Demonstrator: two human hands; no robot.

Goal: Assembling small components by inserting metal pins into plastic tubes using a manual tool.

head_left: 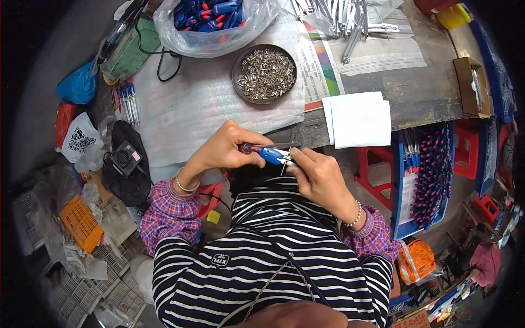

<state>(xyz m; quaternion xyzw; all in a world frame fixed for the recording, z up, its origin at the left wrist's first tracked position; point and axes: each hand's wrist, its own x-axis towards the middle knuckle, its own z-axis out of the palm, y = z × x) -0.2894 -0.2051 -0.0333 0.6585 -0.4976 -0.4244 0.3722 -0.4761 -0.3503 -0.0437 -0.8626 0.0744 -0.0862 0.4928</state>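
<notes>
At the front edge of the table, both my hands are closed on a small blue-handled tool (270, 155) with bright metal parts at its right end. My left hand (234, 147) grips the blue handle. Between its fingers there is also a dark red piece (246, 148), and a thin dark bar (279, 145) runs rightward just above the handle. The fingers of my right hand (317, 174) pinch the metal end. A thin metal pin or rod points down beside them. The exact kind of tool cannot be made out, and my fingers cover part of it.
Ahead, a round bowl (239, 82) holds many small metal pieces. Behind it stands a plastic bag (164, 27) of blue-and-red handles. Metal parts (355, 38) lie at the far right. White paper (358, 120) overhangs the edge, near a blue tray (402, 218) of finished-looking handled pieces.
</notes>
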